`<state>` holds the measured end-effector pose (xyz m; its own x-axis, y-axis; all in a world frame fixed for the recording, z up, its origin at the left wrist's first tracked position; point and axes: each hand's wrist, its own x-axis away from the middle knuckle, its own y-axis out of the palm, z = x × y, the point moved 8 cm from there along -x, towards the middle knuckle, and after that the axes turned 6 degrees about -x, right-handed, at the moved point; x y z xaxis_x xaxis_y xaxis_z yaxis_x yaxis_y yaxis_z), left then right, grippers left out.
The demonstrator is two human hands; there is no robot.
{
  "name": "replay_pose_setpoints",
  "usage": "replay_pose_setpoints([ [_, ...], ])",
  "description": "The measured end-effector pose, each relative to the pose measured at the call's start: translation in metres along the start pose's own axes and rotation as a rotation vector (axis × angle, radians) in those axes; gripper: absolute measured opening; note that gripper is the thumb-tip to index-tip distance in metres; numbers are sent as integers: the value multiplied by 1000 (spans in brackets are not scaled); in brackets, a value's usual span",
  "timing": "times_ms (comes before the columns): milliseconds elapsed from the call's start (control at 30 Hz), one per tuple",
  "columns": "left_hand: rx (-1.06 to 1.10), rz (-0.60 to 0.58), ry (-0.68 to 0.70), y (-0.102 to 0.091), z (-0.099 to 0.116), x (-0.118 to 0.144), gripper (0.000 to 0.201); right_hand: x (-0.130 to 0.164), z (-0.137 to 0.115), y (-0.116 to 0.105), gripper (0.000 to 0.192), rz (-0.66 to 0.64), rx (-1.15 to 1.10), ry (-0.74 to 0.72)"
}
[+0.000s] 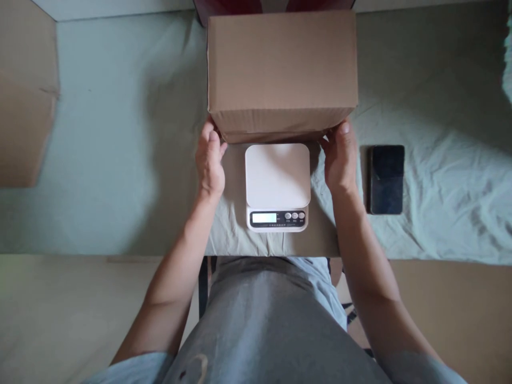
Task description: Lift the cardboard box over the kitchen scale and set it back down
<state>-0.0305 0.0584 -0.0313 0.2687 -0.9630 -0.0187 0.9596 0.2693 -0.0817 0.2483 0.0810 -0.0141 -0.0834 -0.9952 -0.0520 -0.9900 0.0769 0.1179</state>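
Note:
A closed brown cardboard box (282, 61) is at the far middle of the table, just beyond a white digital scale (278, 176). My left hand (210, 160) grips the box at its near left lower corner, fingers partly hidden under the edge. At the near right corner, my right hand (341, 154) holds the same box, its thumb against the side. The scale has a bare flat plate and a lit display with several buttons. Whether the box rests on the cloth or is slightly lifted, I cannot tell.
A pale green cloth covers the table (108, 133). To the right of my right hand lies a black phone (387, 180). Another cardboard box (26, 106) stands at the left edge. A dark red object (232, 6) is behind the held box.

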Motion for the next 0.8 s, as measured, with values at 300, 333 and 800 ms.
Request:
replay_pose_setpoints([
  [300, -35, -20, 118, -6, 76, 39, 45, 29, -63, -6, 34, 68, -74, -140],
  [333, -31, -5, 121, -9, 80, 50, 42, 41, -69, -7, 36, 75, -103, -159],
  [800, -39, 42, 71, -19, 59, 132, 34, 123, -44, -23, 46, 152, -29, -61],
])
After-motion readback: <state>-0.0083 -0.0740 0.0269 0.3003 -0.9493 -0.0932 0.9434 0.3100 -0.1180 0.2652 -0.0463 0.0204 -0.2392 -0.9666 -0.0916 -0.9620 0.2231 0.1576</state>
